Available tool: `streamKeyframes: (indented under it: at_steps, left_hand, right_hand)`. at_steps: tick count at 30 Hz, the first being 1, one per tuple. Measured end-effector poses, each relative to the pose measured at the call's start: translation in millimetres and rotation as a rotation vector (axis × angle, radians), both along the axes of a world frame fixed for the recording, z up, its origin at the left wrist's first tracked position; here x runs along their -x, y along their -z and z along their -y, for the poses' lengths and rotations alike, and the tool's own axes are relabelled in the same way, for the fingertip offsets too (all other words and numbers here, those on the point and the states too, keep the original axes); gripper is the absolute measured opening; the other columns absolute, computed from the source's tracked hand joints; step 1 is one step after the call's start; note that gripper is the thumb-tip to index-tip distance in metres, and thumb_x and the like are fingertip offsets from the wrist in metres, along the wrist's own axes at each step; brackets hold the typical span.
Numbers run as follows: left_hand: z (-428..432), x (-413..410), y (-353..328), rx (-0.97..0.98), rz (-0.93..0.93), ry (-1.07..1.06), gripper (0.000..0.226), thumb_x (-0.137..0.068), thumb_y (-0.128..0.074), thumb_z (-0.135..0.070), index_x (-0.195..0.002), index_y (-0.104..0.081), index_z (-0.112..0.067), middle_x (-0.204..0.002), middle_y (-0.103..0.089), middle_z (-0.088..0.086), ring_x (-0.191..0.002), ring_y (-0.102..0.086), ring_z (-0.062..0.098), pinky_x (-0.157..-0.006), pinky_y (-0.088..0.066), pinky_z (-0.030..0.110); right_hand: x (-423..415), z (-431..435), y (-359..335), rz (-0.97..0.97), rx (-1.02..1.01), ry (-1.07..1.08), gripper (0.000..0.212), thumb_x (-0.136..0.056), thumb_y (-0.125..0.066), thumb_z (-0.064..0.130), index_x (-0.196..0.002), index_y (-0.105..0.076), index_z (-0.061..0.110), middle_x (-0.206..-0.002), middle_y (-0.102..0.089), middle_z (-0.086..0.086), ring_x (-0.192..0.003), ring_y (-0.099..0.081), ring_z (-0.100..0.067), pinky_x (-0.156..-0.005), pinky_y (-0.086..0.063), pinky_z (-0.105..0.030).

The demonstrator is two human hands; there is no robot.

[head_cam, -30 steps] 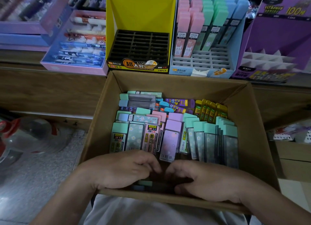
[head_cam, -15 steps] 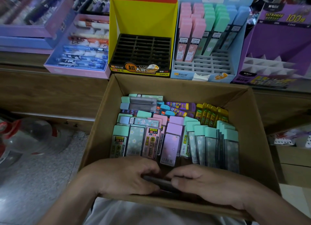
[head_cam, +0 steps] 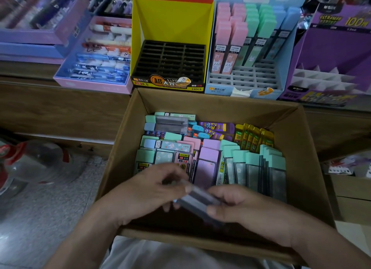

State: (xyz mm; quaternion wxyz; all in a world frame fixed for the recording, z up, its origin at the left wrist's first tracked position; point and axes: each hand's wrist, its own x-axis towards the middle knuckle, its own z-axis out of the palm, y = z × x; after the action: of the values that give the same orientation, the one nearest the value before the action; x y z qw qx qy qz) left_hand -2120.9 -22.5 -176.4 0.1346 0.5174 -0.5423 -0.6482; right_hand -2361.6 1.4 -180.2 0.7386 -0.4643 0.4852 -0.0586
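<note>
Head view: left hand (head_cam: 148, 194) and right hand (head_cam: 247, 208) each pinch one end of a slim dark lead case (head_cam: 197, 198), held above the near end of the cardboard box (head_cam: 128, 148). The case is judged light, rigid and smooth (probably slippery plastic), so it is best gripped across its narrow edges.

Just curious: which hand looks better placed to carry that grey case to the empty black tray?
Likely the right hand: its thumb and curled fingers clasp the grey case, while the blurred left hand only pinches one end. The black tray sits ahead, beyond the cardboard box.
</note>
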Motion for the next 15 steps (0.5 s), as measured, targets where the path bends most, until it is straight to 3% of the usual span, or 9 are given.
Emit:
streamKeyframes:
  at_steps: [2,5,9,11,13,15]
  left_hand:
    - [2.8,-0.1,-1.6,-0.020,-0.116,-0.156,0.024,-0.086,-0.076,-0.019,-0.108,-0.070,-0.012,-0.081,-0.070,0.007,-0.073,-0.066,0.014,-0.061,-0.053,0.023]
    - [6.3,-0.5,-4.2,-0.114,-0.273,-0.326,0.043,-0.073,-0.082,-0.024,-0.111,-0.069,-0.006,-0.086,-0.070,0.010,-0.079,-0.065,0.019,-0.064,-0.054,0.025]
    - [6.7,7.5,-2.2,-0.161,-0.388,-0.373,0.037,-0.081,-0.080,-0.033,-0.108,-0.074,-0.008,-0.098,-0.072,0.014,-0.088,-0.065,0.021,-0.087,-0.050,0.039]
    - [4.3,15.7,0.7,-0.189,-0.498,-0.364,0.043,-0.086,-0.073,-0.039,-0.107,-0.072,-0.001,-0.091,-0.070,0.019,-0.078,-0.062,0.025,-0.080,-0.052,0.040]
    - [3.3,23.8,2.8,-0.241,-0.550,-0.422,0.047,-0.088,-0.071,-0.045,-0.106,-0.072,-0.001,-0.074,-0.063,0.012,-0.063,-0.054,0.021,-0.062,-0.050,0.035]
    - [5.9,26.2,4.2,-0.267,-0.540,-0.523,0.052,-0.085,-0.072,-0.049,-0.111,-0.072,-0.004,-0.076,-0.064,0.011,-0.060,-0.056,0.018,-0.052,-0.049,0.030]
  right_hand:
    - [-1.2,2.2,-1.4,0.065,-0.037,0.128,0.019,-0.099,-0.062,0.015,-0.116,-0.068,0.011,-0.090,-0.074,-0.001,-0.080,-0.066,-0.010,-0.069,-0.050,-0.022]
    - [-4.9,7.0,-4.9,0.173,-0.091,0.303,0.034,-0.090,-0.069,0.022,-0.121,-0.068,0.008,-0.091,-0.073,-0.009,-0.077,-0.066,-0.015,-0.067,-0.052,-0.024]
    - [-16.8,13.1,-11.3,0.329,-0.116,0.430,0.032,-0.092,-0.071,0.019,-0.120,-0.069,0.003,-0.091,-0.072,-0.014,-0.077,-0.066,-0.018,-0.068,-0.054,-0.026]
    - [-28.3,16.0,-14.7,0.370,-0.131,0.464,0.034,-0.090,-0.065,0.017,-0.119,-0.070,0.001,-0.091,-0.072,-0.013,-0.077,-0.066,-0.018,-0.068,-0.055,-0.026]
    - [-40.6,19.7,-18.2,0.406,-0.141,0.466,0.033,-0.090,-0.063,0.018,-0.118,-0.070,0.001,-0.092,-0.072,-0.014,-0.079,-0.067,-0.019,-0.070,-0.055,-0.028]
    - [-51.4,23.9,-21.7,0.436,-0.157,0.462,0.032,-0.092,-0.062,0.018,-0.118,-0.069,0.001,-0.094,-0.073,-0.016,-0.083,-0.069,-0.022,-0.075,-0.058,-0.031]
